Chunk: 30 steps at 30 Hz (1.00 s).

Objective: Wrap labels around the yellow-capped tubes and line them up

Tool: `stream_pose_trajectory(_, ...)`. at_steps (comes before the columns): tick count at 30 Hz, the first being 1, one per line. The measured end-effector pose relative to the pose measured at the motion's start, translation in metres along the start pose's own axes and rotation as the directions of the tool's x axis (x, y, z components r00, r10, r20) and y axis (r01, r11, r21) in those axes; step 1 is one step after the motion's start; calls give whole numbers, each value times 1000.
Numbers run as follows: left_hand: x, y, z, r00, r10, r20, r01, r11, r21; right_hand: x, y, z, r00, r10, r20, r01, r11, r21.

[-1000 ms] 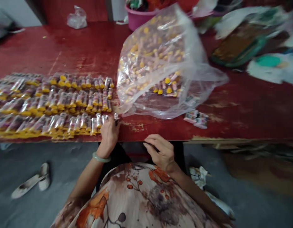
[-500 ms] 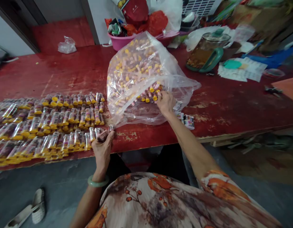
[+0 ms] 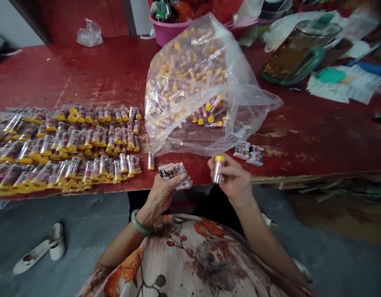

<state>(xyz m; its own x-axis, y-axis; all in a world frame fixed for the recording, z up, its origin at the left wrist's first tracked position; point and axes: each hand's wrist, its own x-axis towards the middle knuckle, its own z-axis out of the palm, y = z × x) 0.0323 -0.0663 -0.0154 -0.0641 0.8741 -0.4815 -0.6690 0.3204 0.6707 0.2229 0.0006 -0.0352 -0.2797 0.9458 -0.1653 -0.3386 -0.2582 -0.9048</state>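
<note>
My left hand [image 3: 165, 187] is closed on a fanned stack of small printed cards [image 3: 175, 172] at the table's front edge. To its right, my right hand [image 3: 236, 177] grips a small clear tube with a yellow cap [image 3: 219, 169], cap up. Behind both hands lies a large clear plastic bag [image 3: 190, 82] full of similar yellow-capped tubes, its mouth towards me. One single tube [image 3: 151, 161] stands apart, left of the bag's lower corner. Rows of stacked tubes [image 3: 69, 144] cover the left of the table. Two card stacks [image 3: 255, 155] lie right of the bag's mouth.
Behind the bag sits a pink basin [image 3: 167, 32] with wrapped items. A glass teapot [image 3: 302, 49] with a green handle and some papers [image 3: 345, 84] are at the back right. A crumpled plastic bag [image 3: 90, 33] lies at the back left. White shoes [image 3: 56, 241] are on the floor.
My right hand has come out of the bag towards me with a tube. My left hand has moved right, away from the tube rows, and its cards now show. The view has shifted.
</note>
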Motion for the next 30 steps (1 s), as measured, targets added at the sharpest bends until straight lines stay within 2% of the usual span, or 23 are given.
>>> stream_pose_trajectory(3, 1, -5, 5, 999, 29, -22, -29, 999, 28, -30, 13, 18, 994, 103, -26, -103, 995, 8)
stream_pose_trajectory(7, -1, -13, 4, 999, 50, -9, -48, 994, 103, -42, 18, 32, 989, 136, -49, -141, 985, -101)
stream_pose_trajectory(11, -1, -19, -1, 998, 52, -22, -49, 994, 97, -44, 18, 42, 994, 110, 9, -105, 964, -244)
stream_pose_trajectory(15, -4, -19, -3, 1000, 10, -29, -7, 996, 86, -41, 21, 51, 997, 44, -66, -64, 942, -330)
stream_pose_trajectory(18, -8, -15, -3, 1000, 2, -15, 0, 995, 100, -38, 24, 54, 998, 28, -56, -45, 939, -341)
stream_pose_trajectory(22, -13, -12, -4, 1000, -7, 27, 3, 990, 144, -36, 26, 53, 996, 89, -27, -93, 954, -285)
stream_pose_trajectory(27, -10, -9, -7, 998, -23, -59, 34, 982, 187, -31, 22, 50, 991, 133, -35, -137, 948, -288)
stream_pose_trajectory(30, -4, -7, -11, 999, -13, -43, 25, 955, 297, -27, 17, 46, 984, 177, 27, -158, 930, -331)
